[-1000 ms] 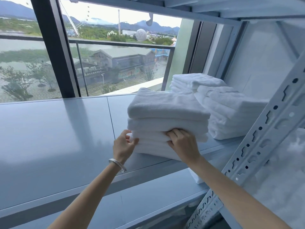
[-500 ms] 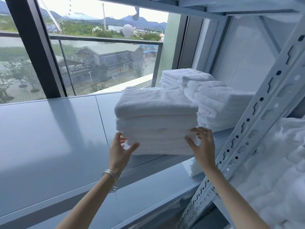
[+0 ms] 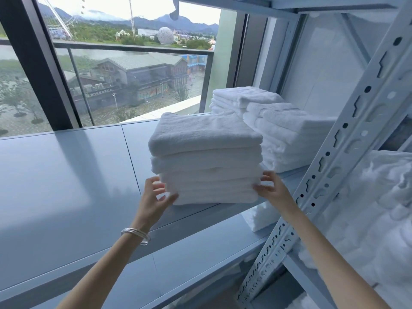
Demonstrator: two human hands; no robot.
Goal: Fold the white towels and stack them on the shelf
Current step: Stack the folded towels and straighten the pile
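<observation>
Nearest, two bare forearms reach up toward the grey metal shelf [image 3: 66, 175], the left wrist wearing silver bangles [image 3: 136, 235]. The left hand [image 3: 153, 197] has its fingers spread and loosely bent, the thumb touching the lower left corner of a stack of folded white towels [image 3: 206, 157]; whether the fingers touch it cannot be told. The right hand [image 3: 270, 188] rests against the stack's lower right corner with fingers lightly curved, not wrapped round it. The stack sits at the shelf's near edge. Just right of it and farther back stand two more towel stacks [image 3: 287, 134], touching each other. A perforated white upright [image 3: 347, 152] crosses at the right, with loose white linen [image 3: 379, 219] beyond it. Farthest is a window [image 3: 133, 74] onto buildings and hills.
</observation>
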